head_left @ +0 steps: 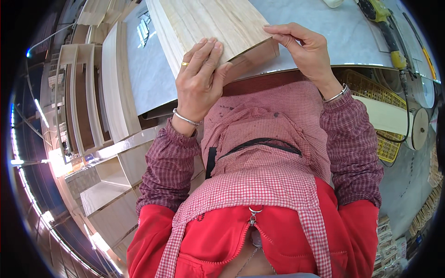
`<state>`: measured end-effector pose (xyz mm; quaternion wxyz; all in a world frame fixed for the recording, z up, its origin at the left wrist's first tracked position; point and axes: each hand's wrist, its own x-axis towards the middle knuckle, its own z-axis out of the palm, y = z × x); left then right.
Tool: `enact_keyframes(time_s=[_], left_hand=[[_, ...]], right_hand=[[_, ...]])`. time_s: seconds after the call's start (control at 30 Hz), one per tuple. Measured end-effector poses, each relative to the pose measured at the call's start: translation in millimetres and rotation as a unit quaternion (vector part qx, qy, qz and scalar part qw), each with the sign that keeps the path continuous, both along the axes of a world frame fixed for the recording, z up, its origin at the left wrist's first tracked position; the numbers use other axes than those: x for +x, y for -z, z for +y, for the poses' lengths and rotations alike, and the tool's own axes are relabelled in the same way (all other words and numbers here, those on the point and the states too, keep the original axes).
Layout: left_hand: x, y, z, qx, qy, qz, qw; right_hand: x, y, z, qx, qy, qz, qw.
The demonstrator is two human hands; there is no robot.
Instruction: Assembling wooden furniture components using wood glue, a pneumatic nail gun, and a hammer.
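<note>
A light wooden box (215,25) with streaked grain lies on the pale worktop in front of me, its near side partly in shadow. My left hand (201,74) rests its fingers on the top near the front edge, with the thumb against the near side, holding that edge. At the near right corner, my right hand (303,48) has thumb and forefinger closed on the box, the other fingers curled behind. Whether anything small lies between those fingertips is hidden.
On the worktop (153,74) lie small shiny metal strips (144,31) at left and a yellow-green power tool (378,14) at right. Wooden boxes (113,83) stack up on the left. Yellow plastic crates (371,88) and a pale roller (384,113) sit at lower right.
</note>
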<state>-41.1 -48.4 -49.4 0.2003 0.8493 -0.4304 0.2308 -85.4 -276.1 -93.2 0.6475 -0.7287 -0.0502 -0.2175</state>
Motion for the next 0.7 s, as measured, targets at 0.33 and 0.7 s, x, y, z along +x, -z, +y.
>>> enact_keyframes(time_s=[0.33, 0.7], left_hand=[[-0.5, -0.2, -2.8, 0.010, -0.007, 0.002, 1.000], [-3.0, -2.5, -3.7, 0.018, -0.003, 0.016, 1.000]], right_hand=[[0.0, 4.9, 2.4, 0.051, 0.025, 0.002, 0.998], [-18.8, 16.9, 9.0, -0.003, 0.105, -0.012, 0.994]])
